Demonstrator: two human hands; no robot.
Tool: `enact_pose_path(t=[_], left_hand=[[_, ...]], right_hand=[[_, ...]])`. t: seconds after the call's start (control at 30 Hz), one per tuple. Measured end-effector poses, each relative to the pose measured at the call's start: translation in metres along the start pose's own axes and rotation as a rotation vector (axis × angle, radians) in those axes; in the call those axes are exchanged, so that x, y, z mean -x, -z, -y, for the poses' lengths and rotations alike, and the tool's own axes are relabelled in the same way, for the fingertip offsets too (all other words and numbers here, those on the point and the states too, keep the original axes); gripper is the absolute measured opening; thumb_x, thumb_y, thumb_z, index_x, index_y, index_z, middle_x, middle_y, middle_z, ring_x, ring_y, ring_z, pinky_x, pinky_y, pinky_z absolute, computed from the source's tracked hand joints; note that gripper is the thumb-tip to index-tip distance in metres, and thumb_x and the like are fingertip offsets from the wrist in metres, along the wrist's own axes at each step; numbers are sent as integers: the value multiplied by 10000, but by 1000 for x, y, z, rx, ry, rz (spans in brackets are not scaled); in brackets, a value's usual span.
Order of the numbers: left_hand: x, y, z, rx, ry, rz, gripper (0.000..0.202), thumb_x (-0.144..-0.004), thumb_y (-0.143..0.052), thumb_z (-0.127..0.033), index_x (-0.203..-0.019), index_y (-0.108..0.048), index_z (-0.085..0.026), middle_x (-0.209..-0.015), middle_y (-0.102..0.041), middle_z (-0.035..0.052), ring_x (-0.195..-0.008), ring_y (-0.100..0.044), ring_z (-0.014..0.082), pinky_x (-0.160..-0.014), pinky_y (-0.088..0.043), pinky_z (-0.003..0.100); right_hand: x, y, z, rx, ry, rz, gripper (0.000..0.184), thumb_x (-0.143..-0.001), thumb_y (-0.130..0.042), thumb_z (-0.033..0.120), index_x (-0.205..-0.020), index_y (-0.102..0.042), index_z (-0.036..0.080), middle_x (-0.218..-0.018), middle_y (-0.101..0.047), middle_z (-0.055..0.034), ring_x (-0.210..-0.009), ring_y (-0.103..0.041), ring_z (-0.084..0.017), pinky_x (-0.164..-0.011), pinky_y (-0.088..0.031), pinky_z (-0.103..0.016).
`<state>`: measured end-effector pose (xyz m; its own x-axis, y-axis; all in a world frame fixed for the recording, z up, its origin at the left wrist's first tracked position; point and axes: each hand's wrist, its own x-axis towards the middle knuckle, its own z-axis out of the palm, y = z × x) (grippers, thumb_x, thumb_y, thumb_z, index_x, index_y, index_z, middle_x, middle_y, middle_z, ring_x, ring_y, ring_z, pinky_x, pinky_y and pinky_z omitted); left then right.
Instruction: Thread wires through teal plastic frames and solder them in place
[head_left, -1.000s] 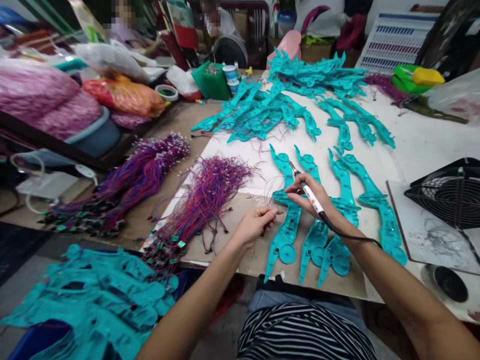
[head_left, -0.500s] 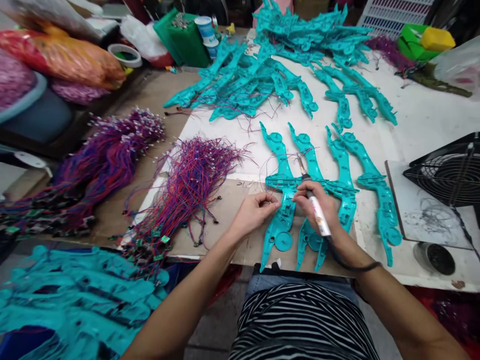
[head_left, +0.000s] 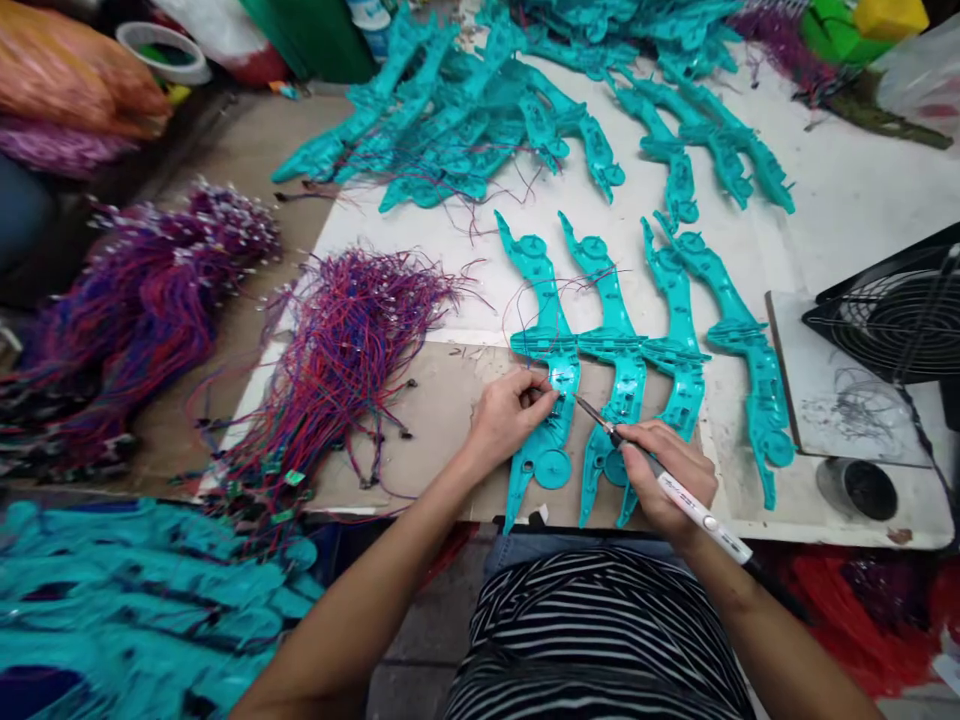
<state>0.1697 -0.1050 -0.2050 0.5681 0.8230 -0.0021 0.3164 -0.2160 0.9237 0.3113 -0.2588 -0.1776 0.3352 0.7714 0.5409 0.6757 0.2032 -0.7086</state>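
On your counter (head_left: 825, 230), a wire bundle (head_left: 337, 350) sprawls at 9 o'clock of the leftmost teal shell (head_left: 544, 330); your left hand (head_left: 506, 415) pinches shut on its middle, while your right hand (head_left: 664, 480), at 4 o'clock, grips a soldering iron (head_left: 697, 512) closed-fisted, tip beside those fingers

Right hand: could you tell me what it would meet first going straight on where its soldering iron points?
Probably the leftmost teal piece, just ahead of the soldering iron tip, beside the left hand; depth unclear.
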Motion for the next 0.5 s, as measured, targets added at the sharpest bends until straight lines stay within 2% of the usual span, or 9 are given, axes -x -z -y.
enact_pose_path(t=[0.33, 0.5], left_hand=[[-1, 0, 0, 11, -22, 2, 70, -745, -629, -209, -711, -659, -155, -590, -503, -40, -547, -451, 81, -533, -380, 203], [-1, 0, 0, 33, -21, 3, 76, -745, -626, -215, -703, -650, -155, -574, -492, -47, -534, -436, 78, -528, -374, 202]], right_hand=[[-4, -2, 1, 15, 44, 78, 209, -842, -599, 67, -999, -703, 158, -773, -709, -64, -736, -667, -164, -672, -559, -300], [-3, -3, -2, 30, 68, 84, 217, -851, -587, 76, -1014, -692, 176, -773, -697, -56, -740, -656, -159, -669, -562, -307]])
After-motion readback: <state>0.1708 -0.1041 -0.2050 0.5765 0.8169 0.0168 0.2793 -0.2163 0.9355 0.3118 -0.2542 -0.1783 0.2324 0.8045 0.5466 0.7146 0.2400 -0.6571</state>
